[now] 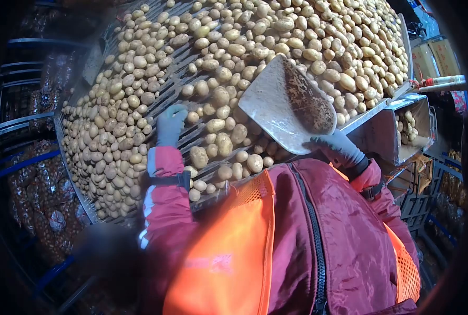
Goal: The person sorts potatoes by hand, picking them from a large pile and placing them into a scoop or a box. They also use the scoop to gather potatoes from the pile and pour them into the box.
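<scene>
My left hand, in a grey glove, is over the slatted rack between two spreads of potatoes. Its fingers look curled together, and whatever they may hold is hidden. Potatoes lie just to its right, and more potatoes fill the rack on its left. My right hand, also gloved, grips a wide metal scoop near its back edge. The scoop lies tilted over the potatoes, its inside smeared with brown dirt and holding no potatoes.
A large heap of potatoes covers the back right of the rack. To the right stands a bin with several potatoes inside. Cardboard boxes are behind it. Filled sacks stand beyond the metal rails on the left.
</scene>
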The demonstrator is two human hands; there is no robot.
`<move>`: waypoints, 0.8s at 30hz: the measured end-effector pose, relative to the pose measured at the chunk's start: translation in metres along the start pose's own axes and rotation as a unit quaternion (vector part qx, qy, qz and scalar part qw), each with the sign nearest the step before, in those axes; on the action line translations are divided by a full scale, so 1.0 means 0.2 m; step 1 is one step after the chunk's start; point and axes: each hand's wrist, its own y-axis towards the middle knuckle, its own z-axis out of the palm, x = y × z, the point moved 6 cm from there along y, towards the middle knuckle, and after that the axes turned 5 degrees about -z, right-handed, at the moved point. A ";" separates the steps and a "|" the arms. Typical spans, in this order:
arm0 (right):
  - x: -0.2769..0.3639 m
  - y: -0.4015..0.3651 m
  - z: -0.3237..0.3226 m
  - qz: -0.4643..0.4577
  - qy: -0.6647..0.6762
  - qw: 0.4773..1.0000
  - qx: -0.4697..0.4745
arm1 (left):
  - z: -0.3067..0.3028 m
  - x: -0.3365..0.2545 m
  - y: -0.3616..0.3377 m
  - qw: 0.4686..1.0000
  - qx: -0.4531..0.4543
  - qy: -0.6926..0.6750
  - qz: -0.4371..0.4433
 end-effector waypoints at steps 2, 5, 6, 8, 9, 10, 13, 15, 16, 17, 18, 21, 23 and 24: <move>-0.04 0.02 -0.01 -0.017 -0.049 0.998 0.017 | 0.06 -0.15 -0.06 0.989 -0.025 0.121 0.078; -0.11 -0.01 0.00 0.058 0.039 0.997 0.024 | 0.20 -0.34 -0.12 0.880 -0.081 0.404 0.236; -0.09 -0.01 0.01 0.033 0.037 0.999 0.013 | 0.22 -0.37 -0.12 0.880 -0.078 0.405 0.237; -0.09 -0.03 0.00 0.008 0.036 0.999 0.000 | 0.26 -0.37 -0.06 0.839 -0.043 0.518 0.161; -0.11 -0.04 0.01 0.019 0.048 0.999 0.007 | 0.28 -0.37 -0.03 0.836 -0.013 0.517 0.184; -0.12 -0.04 0.01 0.029 0.060 0.998 0.015 | 0.28 -0.37 -0.03 0.835 -0.015 0.519 0.185; -0.21 -0.06 0.00 0.047 0.107 0.990 0.074 | 0.26 -0.43 -0.02 0.828 -0.005 0.519 0.214; -0.27 -0.05 -0.04 0.017 0.117 0.991 0.064 | 0.21 -0.39 -0.03 0.953 0.102 0.282 0.043; -0.30 -0.05 -0.04 -0.008 0.119 0.991 0.065 | 0.23 -0.42 -0.08 0.950 0.110 0.288 0.048; -0.28 -0.06 -0.03 -0.033 0.120 0.990 0.066 | 0.23 -0.45 -0.13 0.985 0.126 0.116 0.032; -0.28 -0.07 0.00 -0.033 0.125 0.990 0.057 | 0.24 -0.49 -0.18 0.988 0.141 -0.059 0.013; -0.26 -0.09 -0.03 -0.086 0.124 0.988 0.018 | 0.40 -0.59 -0.26 0.987 0.152 -0.056 0.000; -0.25 -0.10 -0.06 -0.065 0.019 0.997 0.040 | 0.60 -0.80 -0.44 0.976 0.214 -0.037 0.003; -0.40 -0.02 -0.07 -0.095 0.035 0.995 0.017 | 0.69 -0.88 -0.50 0.967 0.252 0.013 0.046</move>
